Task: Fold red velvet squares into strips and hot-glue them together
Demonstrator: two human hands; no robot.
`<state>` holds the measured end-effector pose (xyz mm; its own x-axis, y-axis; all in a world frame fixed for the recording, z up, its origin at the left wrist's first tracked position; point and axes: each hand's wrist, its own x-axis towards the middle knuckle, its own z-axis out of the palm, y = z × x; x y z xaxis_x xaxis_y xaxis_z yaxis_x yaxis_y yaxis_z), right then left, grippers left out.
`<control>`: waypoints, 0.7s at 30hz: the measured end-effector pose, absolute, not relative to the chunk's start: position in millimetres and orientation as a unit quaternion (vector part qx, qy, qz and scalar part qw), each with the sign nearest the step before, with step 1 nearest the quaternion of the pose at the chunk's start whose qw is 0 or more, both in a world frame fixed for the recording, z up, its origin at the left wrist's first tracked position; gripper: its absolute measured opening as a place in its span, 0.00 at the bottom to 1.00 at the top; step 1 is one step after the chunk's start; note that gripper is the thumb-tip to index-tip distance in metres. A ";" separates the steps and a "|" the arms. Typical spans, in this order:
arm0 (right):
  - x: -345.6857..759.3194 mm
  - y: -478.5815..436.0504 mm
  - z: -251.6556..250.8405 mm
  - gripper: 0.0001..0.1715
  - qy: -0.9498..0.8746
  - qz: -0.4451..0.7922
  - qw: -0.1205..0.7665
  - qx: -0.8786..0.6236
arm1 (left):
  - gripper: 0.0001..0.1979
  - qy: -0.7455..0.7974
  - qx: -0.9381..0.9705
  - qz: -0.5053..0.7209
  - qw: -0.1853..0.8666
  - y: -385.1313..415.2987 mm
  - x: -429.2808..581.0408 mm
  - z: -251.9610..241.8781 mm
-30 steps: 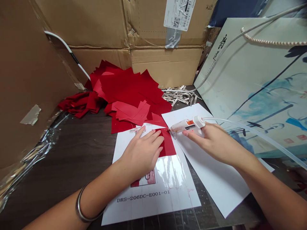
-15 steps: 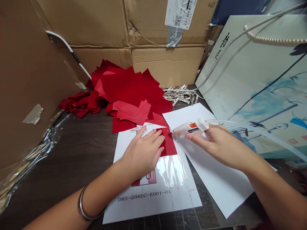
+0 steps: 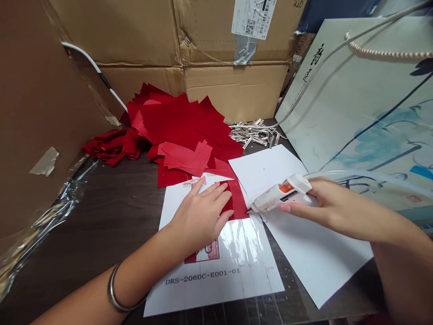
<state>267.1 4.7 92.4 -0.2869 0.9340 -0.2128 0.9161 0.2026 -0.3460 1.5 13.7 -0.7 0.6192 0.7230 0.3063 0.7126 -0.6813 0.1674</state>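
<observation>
My left hand [image 3: 203,210] lies flat with its fingers stretched out, pressing on a piece of red fabric [image 3: 241,203]. The fabric rests on a printed sheet [image 3: 223,298] under clear, shiny tape or film, and my hand covers much of its left part. A white glue gun [image 3: 282,194] is gripped in my right hand [image 3: 333,210]. Its nozzle points left and sits at the fabric's lower right edge; whether it touches, I cannot tell. The clear glue stick or tube [image 3: 365,174] trails from the gun's back to the right.
Behind my hands lies a heap of red fabric pieces [image 3: 182,122]. Metal clips [image 3: 259,135] are piled beside it, near a cardboard box [image 3: 237,90]. Another white sheet [image 3: 318,257] lies at the right, below a painted paper bag [image 3: 355,113]. A grey cable [image 3: 301,97] crosses the bag.
My right hand has moved the glue gun down along the fabric's right edge, from near its upper corner to its lower corner. My left hand has stayed in place.
</observation>
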 end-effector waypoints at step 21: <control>261.3 3.8 87.2 0.29 -0.808 0.126 0.024 -0.576 | 0.14 0.395 0.900 0.182 0.012 13.8 3.3 0.1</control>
